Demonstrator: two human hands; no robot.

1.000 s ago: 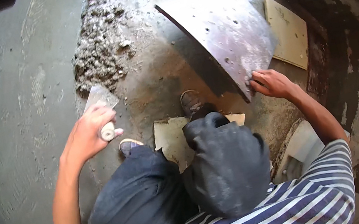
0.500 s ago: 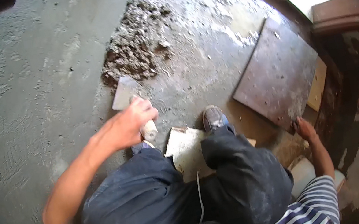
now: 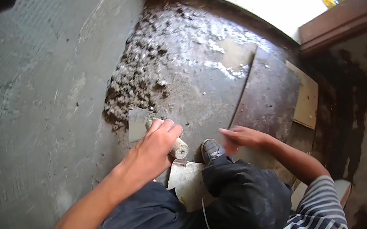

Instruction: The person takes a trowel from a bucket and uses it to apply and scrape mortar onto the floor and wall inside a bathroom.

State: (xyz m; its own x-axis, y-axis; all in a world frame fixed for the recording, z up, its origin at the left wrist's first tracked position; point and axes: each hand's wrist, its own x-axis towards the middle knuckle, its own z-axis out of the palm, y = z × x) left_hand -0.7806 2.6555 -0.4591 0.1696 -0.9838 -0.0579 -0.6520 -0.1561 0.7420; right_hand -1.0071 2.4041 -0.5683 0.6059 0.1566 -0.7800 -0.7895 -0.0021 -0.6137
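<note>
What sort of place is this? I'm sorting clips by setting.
Probably an indoor tiling or floor-laying site: a pile of wet mortar on the grey screeded floor, a trowel in the left hand, and a large tile nearby.

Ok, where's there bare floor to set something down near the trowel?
Free: the smooth grey cement floor left of the left hand and its wooden-handled steel trowel. Crowded: the lumpy wet mortar pile ahead, the large dark tile beside the right hand.
</note>
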